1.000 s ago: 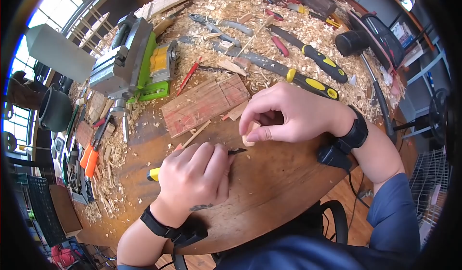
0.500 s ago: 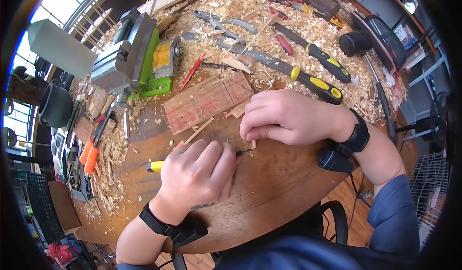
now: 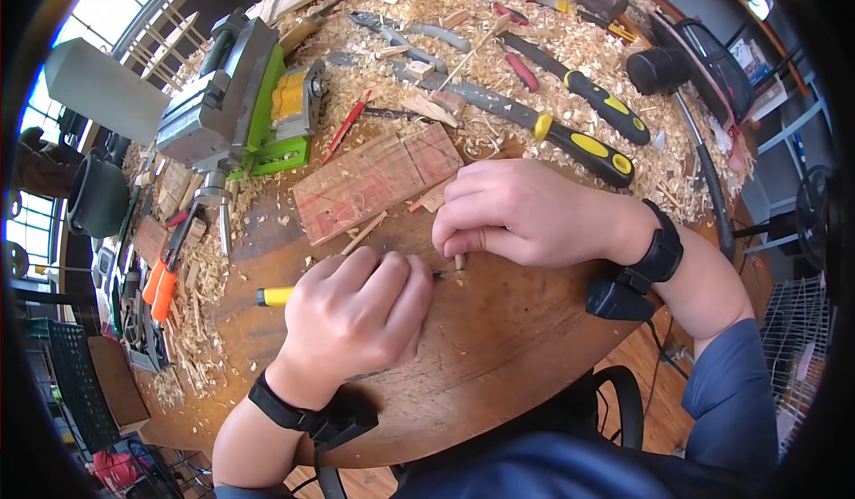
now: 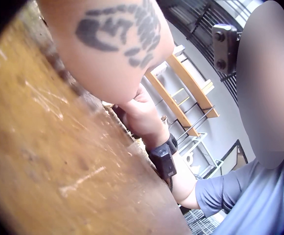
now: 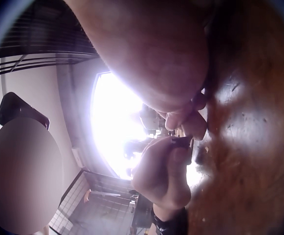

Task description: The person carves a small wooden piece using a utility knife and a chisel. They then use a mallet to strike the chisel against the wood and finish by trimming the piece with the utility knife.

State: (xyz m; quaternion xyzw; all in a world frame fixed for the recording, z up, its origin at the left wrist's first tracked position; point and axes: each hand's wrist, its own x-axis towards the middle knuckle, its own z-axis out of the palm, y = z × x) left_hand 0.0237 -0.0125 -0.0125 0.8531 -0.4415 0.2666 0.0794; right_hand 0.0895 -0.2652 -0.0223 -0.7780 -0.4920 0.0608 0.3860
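Observation:
In the head view, my left hand (image 3: 356, 312) grips a knife (image 3: 278, 297) whose yellow handle with a black end sticks out behind the fist. Only a little of its dark blade shows past the fingers, pointing at the right hand. My right hand (image 3: 534, 214) pinches a small pale stick of wood (image 3: 460, 261) between thumb and fingers, close over the tabletop. Most of the stick is hidden by the fingers. Blade and stick are a short gap apart in the head view. In the right wrist view, the left fist (image 5: 161, 171) faces the right fingertips closely.
A reddish marked board (image 3: 378, 187) lies just beyond the hands on the wooden table (image 3: 499, 348). A green and grey vise (image 3: 227, 107) stands at left. Saws (image 3: 583, 149), pliers (image 3: 396, 40) and a black mallet (image 3: 657, 70) lie among wood shavings (image 3: 481, 36).
The right hand has lowered the small stick toward the table, and its fingers have closed in around it. Less of the knife's blade shows past the left fist now.

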